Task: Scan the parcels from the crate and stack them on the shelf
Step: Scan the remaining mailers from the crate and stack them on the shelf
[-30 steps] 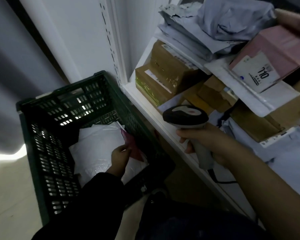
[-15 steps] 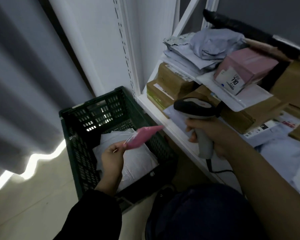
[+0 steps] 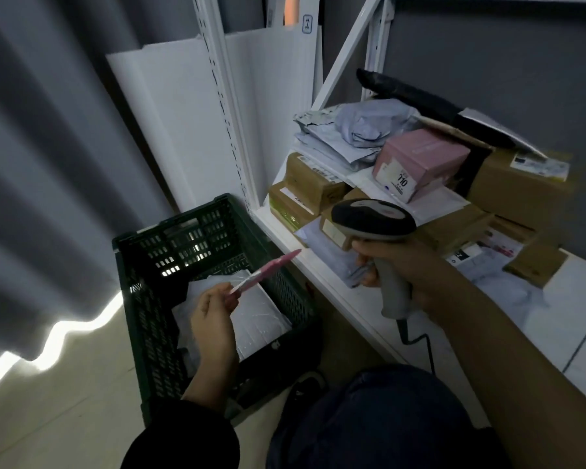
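I am pinching a thin pink parcel (image 3: pixel 267 269) by its near end with my left hand (image 3: pixel 214 311), thumb and curled fingers pressed together on it. I am holding it edge-on above the green crate (image 3: pixel 139 299), tilted so that its far tip is pointing up toward the front lip of the white shelf (image 3: pixel 569 319) and ending just beside it. Under the parcel, white plastic mailers (image 3: pixel 261 319) are lying flat in the bottom of the crate, which is standing on the pale floor (image 3: pixel 48 401) against the shelf's upright. My right hand (image 3: pixel 400 269) is wrapping its fingers round the grey handle of the barcode scanner (image 3: pixel 372 220), gripping it firmly; its dark head is hanging over the front part of the shelf, to the right of the pink parcel and apart from it, and its black cord (image 3: pixel 427 346) is trailing down from the handle's base. Whether a finger is resting on the trigger I cannot tell. On the shelf behind the scanner, brown cardboard boxes (image 3: pixel 308 184) are sitting stacked at the left end, crumpled grey mailers (image 3: pixel 359 130) are lying on top of them, a pink box (image 3: pixel 420 160) with a white label is resting on a white envelope, and a long black package (image 3: pixel 420 99) is leaning across the back of the pile. A grey curtain (image 3: pixel 48 164) is hanging to my left.
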